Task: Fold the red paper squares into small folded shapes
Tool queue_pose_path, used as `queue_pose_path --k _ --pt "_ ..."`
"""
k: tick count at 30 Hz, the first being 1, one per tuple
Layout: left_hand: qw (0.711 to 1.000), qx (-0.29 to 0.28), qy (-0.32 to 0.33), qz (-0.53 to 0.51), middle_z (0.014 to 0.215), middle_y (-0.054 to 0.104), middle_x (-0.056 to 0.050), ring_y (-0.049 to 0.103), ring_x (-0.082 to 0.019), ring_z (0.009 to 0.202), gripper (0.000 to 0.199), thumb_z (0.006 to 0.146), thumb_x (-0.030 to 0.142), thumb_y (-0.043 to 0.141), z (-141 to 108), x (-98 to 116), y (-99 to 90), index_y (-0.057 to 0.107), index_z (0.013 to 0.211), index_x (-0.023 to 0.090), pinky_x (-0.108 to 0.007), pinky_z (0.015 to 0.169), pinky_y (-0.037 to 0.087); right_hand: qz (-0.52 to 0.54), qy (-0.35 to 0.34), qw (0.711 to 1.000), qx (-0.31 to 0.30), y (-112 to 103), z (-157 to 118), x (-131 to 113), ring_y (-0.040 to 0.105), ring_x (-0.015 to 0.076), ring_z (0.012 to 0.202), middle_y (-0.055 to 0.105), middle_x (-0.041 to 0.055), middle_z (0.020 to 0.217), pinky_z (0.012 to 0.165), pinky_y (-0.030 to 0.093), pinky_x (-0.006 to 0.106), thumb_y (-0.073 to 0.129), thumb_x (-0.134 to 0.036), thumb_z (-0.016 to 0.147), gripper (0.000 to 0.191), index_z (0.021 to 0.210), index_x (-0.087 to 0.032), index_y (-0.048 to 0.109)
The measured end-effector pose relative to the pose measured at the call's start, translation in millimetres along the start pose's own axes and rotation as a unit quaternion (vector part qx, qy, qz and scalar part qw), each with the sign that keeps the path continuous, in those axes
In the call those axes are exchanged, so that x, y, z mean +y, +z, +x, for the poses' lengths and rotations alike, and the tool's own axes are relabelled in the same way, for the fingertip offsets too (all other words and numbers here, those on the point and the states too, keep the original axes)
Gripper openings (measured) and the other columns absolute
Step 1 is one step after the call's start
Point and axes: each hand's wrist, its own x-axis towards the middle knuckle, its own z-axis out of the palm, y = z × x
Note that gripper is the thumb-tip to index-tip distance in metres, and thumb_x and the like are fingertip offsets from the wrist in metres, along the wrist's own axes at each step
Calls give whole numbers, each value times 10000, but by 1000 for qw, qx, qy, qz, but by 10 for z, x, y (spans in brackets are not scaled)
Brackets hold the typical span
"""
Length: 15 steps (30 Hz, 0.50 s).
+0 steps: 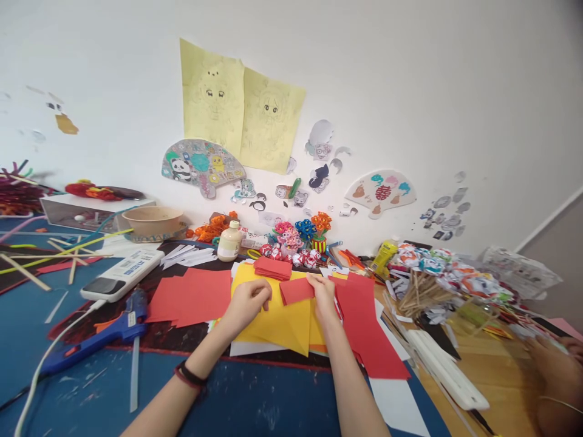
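My right hand (pixel 322 296) pinches a small folded piece of red paper (pixel 297 291) by its right end, above a stack of yellow paper (pixel 277 331). Left of it, my left hand (pixel 248 303) hovers over the same yellow paper with its fingers curled in, and nothing shows in them. A small pile of red paper strips (pixel 272 268) lies just beyond both hands. Larger red sheets (pixel 195 298) are fanned out to the left, and more red sheets (pixel 368 328) lie by my right forearm.
A blue glue gun (pixel 98 343) and a white power strip (pixel 122 276) lie at left. Behind the paper stand a glue bottle (pixel 229 243) and pipe-cleaner flowers (pixel 289 235). At right are a bundle of sticks (pixel 421 294), a white tool (pixel 449 370) and another person's hand (pixel 553 364).
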Motion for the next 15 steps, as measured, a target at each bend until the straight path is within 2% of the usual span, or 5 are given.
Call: queue_pose_path --k 5,7,10,12,15 --pt "988 119 13 98 718 657 -6 565 -158 656 236 820 336 427 22 -48 -41 589 707 209 -239 600 363 7 0 997 -82 132 -68 35 504 162 599 617 13 633 552 376 257 670 -472 673 319 620 -157 666" --pt "985 114 10 128 755 669 -19 567 -168 667 241 812 375 461 27 -79 -29 620 734 212 -246 599 354 9 -10 994 -112 201 -112 10 498 157 608 611 13 645 561 375 255 649 -483 703 338 636 -152 660" --pt "986 105 -11 129 683 657 -21 560 -168 629 269 801 407 491 34 -114 -24 646 734 197 -250 594 352 23 -18 992 -121 252 -162 -71 522 162 639 624 25 684 595 396 262 653 -477 717 332 703 -146 675" --pt "979 155 -22 133 664 649 -20 559 -168 633 289 804 420 492 41 -130 -51 658 761 187 -252 604 355 27 -14 989 -142 259 -194 -138 513 149 586 598 16 625 564 389 257 657 -468 726 323 694 -146 667" --pt "966 236 -30 100 731 669 -30 571 -183 694 322 791 464 510 55 -166 -125 664 820 183 -254 616 364 22 11 970 -243 264 -261 -233 475 119 478 540 -8 525 489 357 241 645 -466 754 330 667 -148 639"
